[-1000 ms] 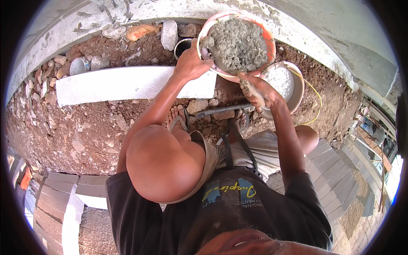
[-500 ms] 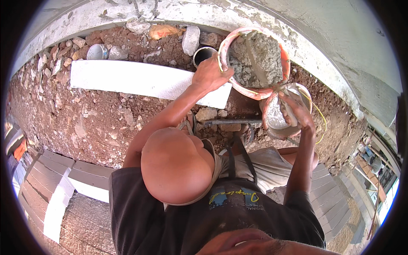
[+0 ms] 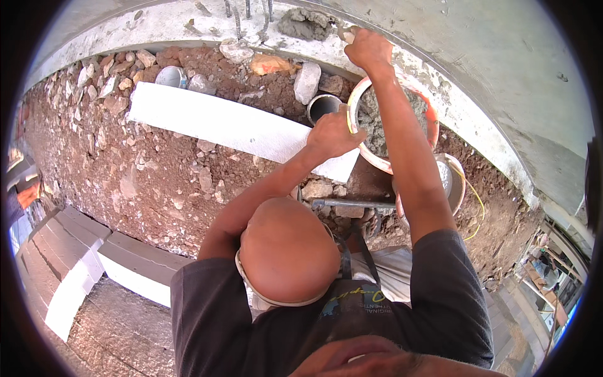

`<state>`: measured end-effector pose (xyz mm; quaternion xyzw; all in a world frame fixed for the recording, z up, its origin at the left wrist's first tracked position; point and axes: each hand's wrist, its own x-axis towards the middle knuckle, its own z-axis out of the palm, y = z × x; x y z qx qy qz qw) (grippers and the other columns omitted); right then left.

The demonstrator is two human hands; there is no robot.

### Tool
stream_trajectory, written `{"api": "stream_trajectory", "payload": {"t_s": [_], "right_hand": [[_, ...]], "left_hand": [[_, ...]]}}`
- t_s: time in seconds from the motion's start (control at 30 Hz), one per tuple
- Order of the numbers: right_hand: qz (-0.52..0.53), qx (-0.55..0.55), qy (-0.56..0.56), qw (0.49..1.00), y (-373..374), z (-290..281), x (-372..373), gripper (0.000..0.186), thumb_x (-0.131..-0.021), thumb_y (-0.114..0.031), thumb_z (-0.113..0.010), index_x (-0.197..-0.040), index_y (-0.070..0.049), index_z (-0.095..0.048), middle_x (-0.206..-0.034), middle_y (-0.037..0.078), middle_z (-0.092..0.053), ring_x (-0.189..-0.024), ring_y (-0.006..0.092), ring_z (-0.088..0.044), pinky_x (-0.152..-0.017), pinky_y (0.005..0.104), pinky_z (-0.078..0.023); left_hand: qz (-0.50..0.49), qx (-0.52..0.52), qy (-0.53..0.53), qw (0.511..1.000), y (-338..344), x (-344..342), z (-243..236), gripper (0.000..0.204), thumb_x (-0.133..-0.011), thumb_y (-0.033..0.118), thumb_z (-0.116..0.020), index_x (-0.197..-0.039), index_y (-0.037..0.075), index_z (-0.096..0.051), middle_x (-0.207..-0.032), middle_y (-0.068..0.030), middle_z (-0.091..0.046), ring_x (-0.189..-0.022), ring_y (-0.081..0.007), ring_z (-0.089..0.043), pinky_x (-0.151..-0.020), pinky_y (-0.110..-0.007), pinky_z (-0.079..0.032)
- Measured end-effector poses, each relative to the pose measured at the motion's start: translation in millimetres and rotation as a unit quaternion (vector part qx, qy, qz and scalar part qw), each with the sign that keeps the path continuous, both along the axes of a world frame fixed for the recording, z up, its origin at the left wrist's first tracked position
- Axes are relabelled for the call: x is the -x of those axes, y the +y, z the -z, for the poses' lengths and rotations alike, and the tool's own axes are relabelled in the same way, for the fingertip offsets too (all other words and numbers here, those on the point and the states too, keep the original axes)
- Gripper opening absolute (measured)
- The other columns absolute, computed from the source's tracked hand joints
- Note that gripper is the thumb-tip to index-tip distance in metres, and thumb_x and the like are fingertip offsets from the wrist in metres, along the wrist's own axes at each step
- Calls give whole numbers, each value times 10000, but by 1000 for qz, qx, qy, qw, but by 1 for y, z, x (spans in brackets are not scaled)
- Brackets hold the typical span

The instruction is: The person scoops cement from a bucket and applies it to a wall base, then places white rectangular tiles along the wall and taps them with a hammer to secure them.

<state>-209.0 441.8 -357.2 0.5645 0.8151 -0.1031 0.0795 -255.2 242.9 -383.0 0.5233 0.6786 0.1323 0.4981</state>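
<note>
My left hand (image 3: pixel 334 135) is closed on the near left rim of a round orange-pink bucket (image 3: pixel 433 116) with grey mortar (image 3: pixel 372 122) in it. Stretched over that bucket, my right arm reaches the pale concrete ledge at the wall's foot. My right hand (image 3: pixel 369 50) is closed there, a small pale, mortar-smeared thing showing at its fingers, too hidden to name. Just left of it, a lump of wet mortar (image 3: pixel 304 24) lies on the ledge. A smaller bucket (image 3: pixel 457 179) with a yellow cord stands on the near side of the large one, partly behind my forearm.
A long white board (image 3: pixel 232 122) lies on stony soil to the left. Beside the large bucket, an open pipe end (image 3: pixel 323 107) sticks up among stones (image 3: pixel 306 83). Steel bars (image 3: pixel 235 17) rise from the ledge. Another person's hand (image 3: pixel 28 195) shows at the far left edge.
My right hand has left the smaller bucket and moved up across the large one to the ledge. My left hand stays on the large bucket's rim. The view has shifted slightly.
</note>
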Motion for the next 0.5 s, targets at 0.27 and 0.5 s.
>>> {"api": "stream_trajectory", "payload": {"t_s": [0.27,0.5], "right_hand": [[65,30,31,997,-24,-53,-133,528,-797,-336,-736,-1307,-200,-739,-1052,155,-777,-1019,320,-746,-915,428,-561],[203,145,-48,967,-102,-184,-225,553,-781,-264,-806,-1305,-100,-741,-1112,143,-787,-985,260,-749,-919,382,-553]], "left_hand": [[-8,-8,-28,1000,0,0,0,658,-856,425,-685,-1224,-101,-540,-1014,-303,-723,-978,-468,-723,-906,-527,-581],[-5,-54,-26,998,4,-2,4,648,-817,359,-686,-1177,-159,-538,-887,-343,-704,-865,-496,-722,-829,-549,-593]]}}
